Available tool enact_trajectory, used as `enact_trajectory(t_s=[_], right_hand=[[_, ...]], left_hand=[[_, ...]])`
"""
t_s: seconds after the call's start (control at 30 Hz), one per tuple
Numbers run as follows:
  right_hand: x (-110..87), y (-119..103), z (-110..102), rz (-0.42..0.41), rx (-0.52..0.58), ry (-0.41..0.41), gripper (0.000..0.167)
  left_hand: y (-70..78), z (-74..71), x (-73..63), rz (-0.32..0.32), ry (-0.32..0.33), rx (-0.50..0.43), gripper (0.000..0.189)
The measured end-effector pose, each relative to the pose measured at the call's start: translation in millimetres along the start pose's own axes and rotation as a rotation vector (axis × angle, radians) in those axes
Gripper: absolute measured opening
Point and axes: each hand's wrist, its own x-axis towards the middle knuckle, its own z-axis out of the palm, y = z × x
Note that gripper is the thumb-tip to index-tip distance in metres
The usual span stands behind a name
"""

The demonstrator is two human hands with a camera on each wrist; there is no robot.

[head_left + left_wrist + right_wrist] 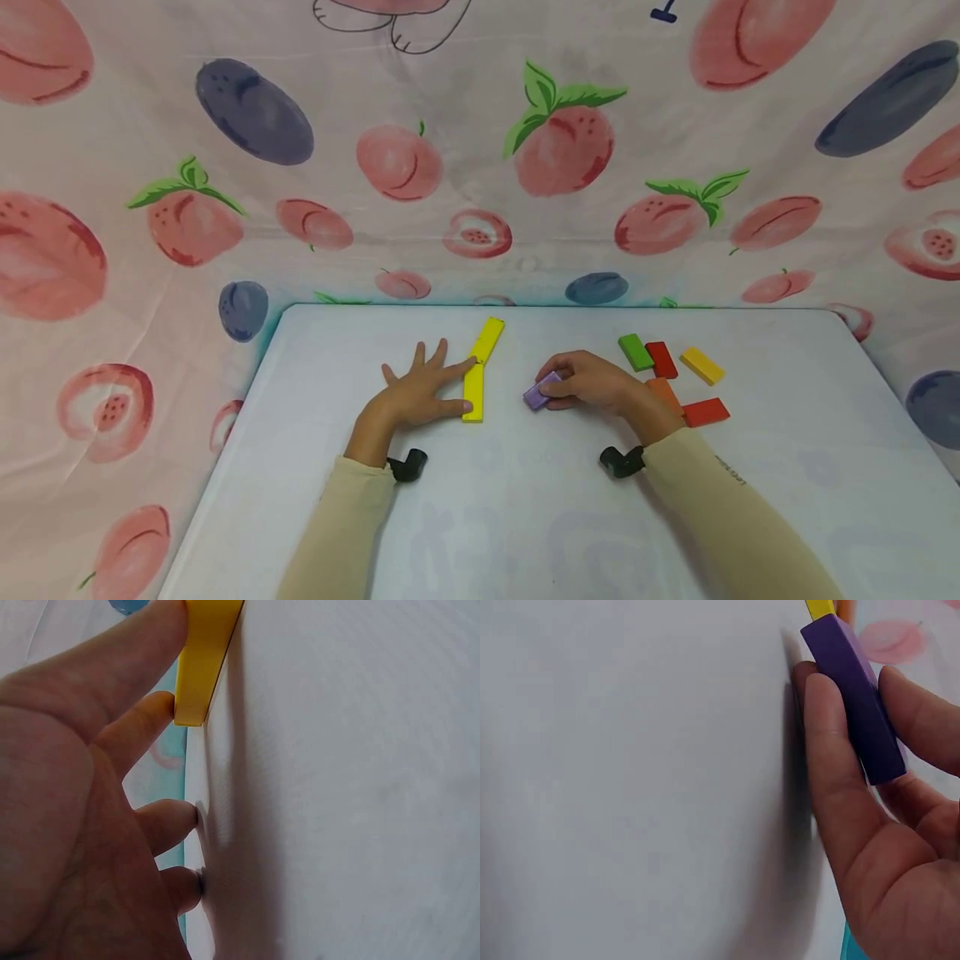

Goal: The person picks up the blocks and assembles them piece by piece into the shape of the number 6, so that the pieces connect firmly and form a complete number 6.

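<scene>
My right hand (596, 382) pinches a purple rectangular block (536, 397) between thumb and fingers, close over the white table. In the right wrist view the purple block (855, 705) slants across the fingertips. To its left, two yellow blocks lie end to end at a slight angle, the far one (491, 335) leaning right and the near one (473, 385) pointing toward me. My left hand (416, 396) has its fingers spread. Its thumb rests at the near end of the near block and its index fingertip where the two meet; the other fingers stretch away to the left.
Right of my right hand lie a green block (636, 352), a red block (662, 360), a yellow block (702, 366), an orange block (663, 393) partly behind the wrist, and another red block (707, 412). A fruit-patterned cloth (450, 125) hangs behind the white table (510, 517).
</scene>
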Motion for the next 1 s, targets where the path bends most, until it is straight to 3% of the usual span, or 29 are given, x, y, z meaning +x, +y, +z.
enact_trajectory(t_s=[0.3,0.63,0.8,1.0], right_hand=[[2.0,-5.4,21.2,-0.002,-0.047,0.061,0.029],[6.7,-9.1,38.2,0.04,-0.018,0.06,0.027],[6.1,-7.0,44.6,0.01,-0.004,0.073,0.024],[4.5,-9.7,49.9,-0.003,-0.104,0.124,0.024]], left_hand=[[0.9,-0.3,0.5,-0.011,0.008,0.006,0.074],[1.9,-0.1,-0.4,-0.015,0.015,0.0,0.075],[1.8,-0.5,-0.6,-0.011,0.013,-0.007,0.075],[1.3,-0.3,-0.5,-0.008,0.016,-0.001,0.074]])
